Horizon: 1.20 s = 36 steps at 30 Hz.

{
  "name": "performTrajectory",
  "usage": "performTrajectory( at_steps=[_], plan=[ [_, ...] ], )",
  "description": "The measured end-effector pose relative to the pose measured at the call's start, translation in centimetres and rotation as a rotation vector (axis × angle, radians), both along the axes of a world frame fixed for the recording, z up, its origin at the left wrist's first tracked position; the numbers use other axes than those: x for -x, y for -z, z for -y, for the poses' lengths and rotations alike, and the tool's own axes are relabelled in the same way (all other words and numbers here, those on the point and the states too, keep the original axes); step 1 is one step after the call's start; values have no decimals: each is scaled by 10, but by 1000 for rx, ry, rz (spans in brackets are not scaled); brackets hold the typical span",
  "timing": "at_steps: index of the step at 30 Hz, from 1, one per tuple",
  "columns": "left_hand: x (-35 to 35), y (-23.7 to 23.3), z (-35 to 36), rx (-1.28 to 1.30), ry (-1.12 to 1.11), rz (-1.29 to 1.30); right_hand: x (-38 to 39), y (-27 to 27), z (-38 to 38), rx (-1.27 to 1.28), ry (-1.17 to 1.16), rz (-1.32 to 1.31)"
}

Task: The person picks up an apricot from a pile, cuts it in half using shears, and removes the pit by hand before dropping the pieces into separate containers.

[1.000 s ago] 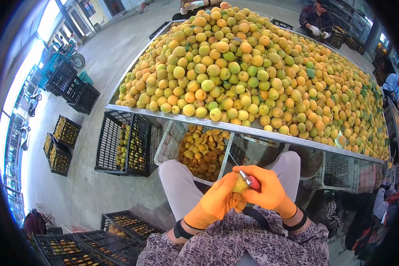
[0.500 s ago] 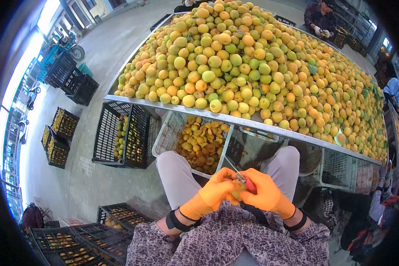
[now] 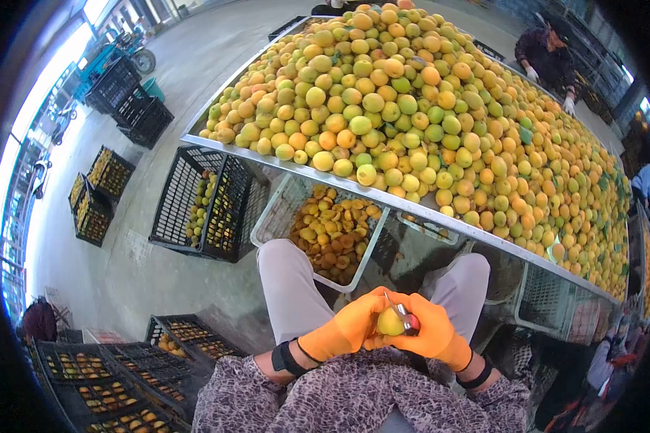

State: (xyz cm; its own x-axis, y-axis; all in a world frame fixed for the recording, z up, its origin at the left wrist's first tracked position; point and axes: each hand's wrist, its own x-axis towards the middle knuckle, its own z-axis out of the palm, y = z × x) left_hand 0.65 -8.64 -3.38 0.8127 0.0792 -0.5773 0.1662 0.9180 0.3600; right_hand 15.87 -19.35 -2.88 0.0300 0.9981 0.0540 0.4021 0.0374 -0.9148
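Observation:
My left hand [image 3: 352, 326], in an orange glove, is closed around a yellow apricot [image 3: 390, 322] above my lap. My right hand [image 3: 436, 330], gloved the same way, grips a small knife [image 3: 413, 324] with a red handle. Its metal blade lies against the upper right side of the fruit. Between my knees and the table stands a pale plastic basket [image 3: 372, 249] with split apricots inside. A large heap of whole apricots [image 3: 383, 108] covers the metal-edged table [image 3: 303, 169] in front of me.
A black crate [image 3: 177, 202] with greener fruit stands left of the basket. Several filled crates [image 3: 94, 375] sit at lower left, more crates [image 3: 94, 216] farther off. Other pale baskets [image 3: 538, 310] are under the table. A person [image 3: 545, 58] works at the far right corner.
My hands have turned, so the apricot and the knife's blade against it show more plainly. The view has shifted slightly. The far person's hands have moved apart, towards the heap.

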Motion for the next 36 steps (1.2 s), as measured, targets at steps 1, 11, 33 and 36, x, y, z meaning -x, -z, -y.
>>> performTrajectory(
  at_steps=[1,11,33,36],
  plan=[
    [-3,-7,1,-17,25,-62,1,-1,0,-21,51,-11],
    [-8,17,24,-1119,-80,108,-5,-28,2,-70,-119,483],
    [60,81,-34,-769,369,40,54,75,-40,4,-118,176],
    [81,81,-32,-709,519,-160,67,69,-46,0,-155,117]
  ],
)
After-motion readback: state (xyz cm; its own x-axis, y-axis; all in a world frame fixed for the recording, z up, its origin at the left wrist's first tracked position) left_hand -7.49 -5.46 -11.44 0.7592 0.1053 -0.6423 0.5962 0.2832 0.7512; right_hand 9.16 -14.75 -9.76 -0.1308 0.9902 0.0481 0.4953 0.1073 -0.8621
